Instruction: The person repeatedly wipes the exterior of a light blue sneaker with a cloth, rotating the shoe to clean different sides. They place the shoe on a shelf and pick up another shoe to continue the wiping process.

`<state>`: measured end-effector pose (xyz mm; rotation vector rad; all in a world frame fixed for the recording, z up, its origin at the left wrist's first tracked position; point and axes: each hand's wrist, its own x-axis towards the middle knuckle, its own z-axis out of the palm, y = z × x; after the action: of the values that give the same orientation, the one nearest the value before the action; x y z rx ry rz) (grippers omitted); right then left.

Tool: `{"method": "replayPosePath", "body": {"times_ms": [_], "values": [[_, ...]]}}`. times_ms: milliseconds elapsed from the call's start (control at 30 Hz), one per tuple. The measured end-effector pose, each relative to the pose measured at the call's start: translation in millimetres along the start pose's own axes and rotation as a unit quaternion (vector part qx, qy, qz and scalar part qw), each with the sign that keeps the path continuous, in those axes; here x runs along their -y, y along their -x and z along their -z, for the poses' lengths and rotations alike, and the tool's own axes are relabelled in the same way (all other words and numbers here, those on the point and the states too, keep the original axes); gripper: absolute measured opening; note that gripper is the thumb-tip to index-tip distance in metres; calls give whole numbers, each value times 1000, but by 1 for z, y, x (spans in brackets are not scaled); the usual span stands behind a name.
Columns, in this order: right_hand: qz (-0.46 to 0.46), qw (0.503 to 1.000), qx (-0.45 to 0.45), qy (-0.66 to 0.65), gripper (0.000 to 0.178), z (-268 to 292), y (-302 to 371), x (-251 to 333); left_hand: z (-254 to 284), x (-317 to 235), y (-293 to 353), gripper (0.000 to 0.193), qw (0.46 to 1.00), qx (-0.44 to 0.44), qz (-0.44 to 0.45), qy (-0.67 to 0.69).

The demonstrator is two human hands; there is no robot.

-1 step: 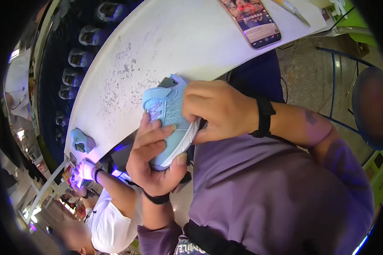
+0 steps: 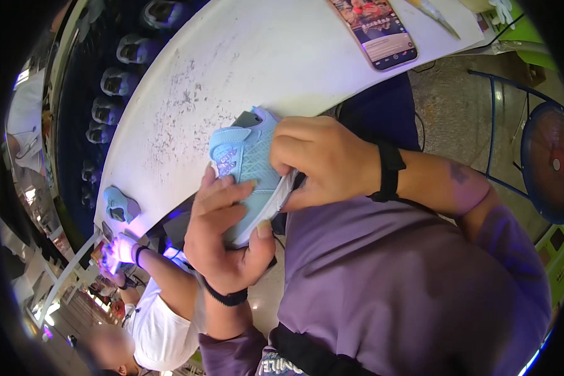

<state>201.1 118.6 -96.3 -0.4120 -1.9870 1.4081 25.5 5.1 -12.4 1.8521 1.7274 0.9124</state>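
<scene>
I'd keep my left hand (image 2: 222, 241) cupped under the shoe (image 2: 247, 164), right hand (image 2: 323, 160) clamped above, seemingly working its side.

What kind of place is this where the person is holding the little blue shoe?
Probably a shoe workshop or factory. Both hands grip a small light-blue shoe at a long white worktable, another blue shoe lies further along, and a row of dark shoes passes beside it, with a co-worker nearby.

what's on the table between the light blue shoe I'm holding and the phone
Nothing: the head view shows only bare white tabletop, speckled with dark marks, between the light blue shoe and the phone.
</scene>
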Motion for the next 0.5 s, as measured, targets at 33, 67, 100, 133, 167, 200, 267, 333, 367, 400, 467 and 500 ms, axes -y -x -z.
{"method": "replayPosePath", "body": {"times_ms": [33,67,100,133,167,200,267,333,367,400,467,500], "values": [[20,1000,-4,16,32,-2,0,-1,10,-10,-10,53,995,54,2,-86],[40,999,-9,33,32,-3,-1,-3,7,-16,-18,53,989,62,17,-131],[60,997,-17,53,32,-3,-1,-6,9,-14,-19,53,987,74,2,-143],[82,995,-17,51,32,-4,-3,-9,12,-10,-19,52,984,86,-14,-154],[104,993,-17,51,33,-5,-7,-13,15,-5,-18,51,981,98,-31,-165],[125,991,-18,51,34,-7,-10,-16,17,0,-14,48,981,95,-39,-167],[112,991,-24,73,34,-13,-15,-19,22,14,-10,49,982,95,-66,-148],[94,992,-11,88,35,-16,-22,-21,26,29,-5,52,989,80,-68,-106],[80,992,0,93,36,-18,-25,-22,27,37,-3,54,993,69,-58,-73],[69,993,14,98,36,-20,-30,-21,28,44,1,56,996,54,-49,-41],[44,987,62,139,37,-25,-38,-13,30,51,9,57,996,46,77,13],[30,982,83,165,38,-26,-43,-9,33,47,5,57,980,85,179,8]]}}
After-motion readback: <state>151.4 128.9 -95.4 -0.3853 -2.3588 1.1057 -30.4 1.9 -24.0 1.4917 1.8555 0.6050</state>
